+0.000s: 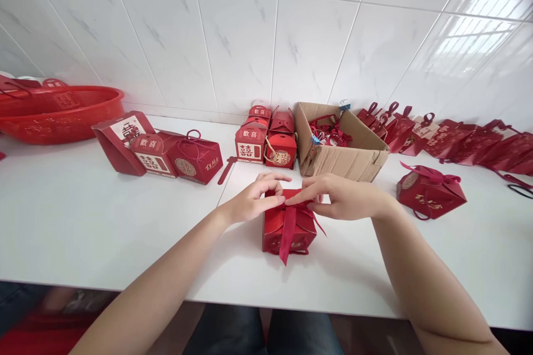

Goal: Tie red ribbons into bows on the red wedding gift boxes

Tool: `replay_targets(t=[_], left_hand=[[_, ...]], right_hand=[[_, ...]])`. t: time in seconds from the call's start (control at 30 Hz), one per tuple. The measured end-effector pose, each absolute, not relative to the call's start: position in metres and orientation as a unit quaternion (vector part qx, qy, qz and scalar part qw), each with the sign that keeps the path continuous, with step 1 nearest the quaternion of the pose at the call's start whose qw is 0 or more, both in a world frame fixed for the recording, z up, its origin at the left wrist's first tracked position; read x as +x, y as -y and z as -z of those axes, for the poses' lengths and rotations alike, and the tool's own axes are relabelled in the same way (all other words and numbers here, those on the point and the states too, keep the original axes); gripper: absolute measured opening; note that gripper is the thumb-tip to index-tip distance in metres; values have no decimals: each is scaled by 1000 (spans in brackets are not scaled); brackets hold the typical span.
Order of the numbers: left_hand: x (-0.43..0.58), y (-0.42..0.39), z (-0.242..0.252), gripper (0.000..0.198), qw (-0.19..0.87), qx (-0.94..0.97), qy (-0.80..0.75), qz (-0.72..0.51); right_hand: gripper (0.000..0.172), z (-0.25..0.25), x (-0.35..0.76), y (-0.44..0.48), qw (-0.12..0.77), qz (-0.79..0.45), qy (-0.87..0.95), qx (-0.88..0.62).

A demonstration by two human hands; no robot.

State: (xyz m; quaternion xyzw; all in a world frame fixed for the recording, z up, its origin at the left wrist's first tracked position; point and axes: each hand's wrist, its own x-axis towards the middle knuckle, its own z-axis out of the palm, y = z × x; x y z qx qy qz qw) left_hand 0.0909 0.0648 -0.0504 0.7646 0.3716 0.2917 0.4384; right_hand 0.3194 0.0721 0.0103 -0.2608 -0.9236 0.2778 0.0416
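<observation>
A small red gift box (287,230) stands on the white table (83,222) right in front of me, with a red ribbon (288,233) tied at its top and one tail hanging down its front. My left hand (254,197) rests on the box's top left, fingers pinched on the ribbon knot. From the right, my right hand (337,197) meets it, thumb and forefinger pinched on the same ribbon. The fingertips of the two hands touch above the box.
A cardboard carton (345,155) holding red ribbons stands behind the box. Several finished red boxes (266,141) stand beside it, more (166,152) to the left. One tied box (431,194) sits at right, flat red boxes (470,141) along the wall. A red basket (54,113) is far left.
</observation>
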Motion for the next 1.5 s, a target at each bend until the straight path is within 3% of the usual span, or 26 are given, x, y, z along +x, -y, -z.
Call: replay_targets(t=[0.23, 0.73, 0.87, 1.13, 1.5], left_hand=[[92, -64, 52, 24, 407, 778, -378, -292], [96, -61, 50, 27, 347, 770, -424, -327], [95, -62, 50, 28, 358, 764, -419, -336], [94, -62, 50, 30, 406, 740, -406, -352], [108, -52, 48, 39, 383, 714, -453, -371]], right_hand=[[55, -12, 321, -66, 8, -228, 937, -264], [61, -5, 321, -70, -61, -255, 931, -255], [58, -5, 322, -72, -34, -246, 932, -264], [38, -6, 323, -76, 122, -260, 918, -274], [18, -6, 319, -77, 74, -240, 911, -327]])
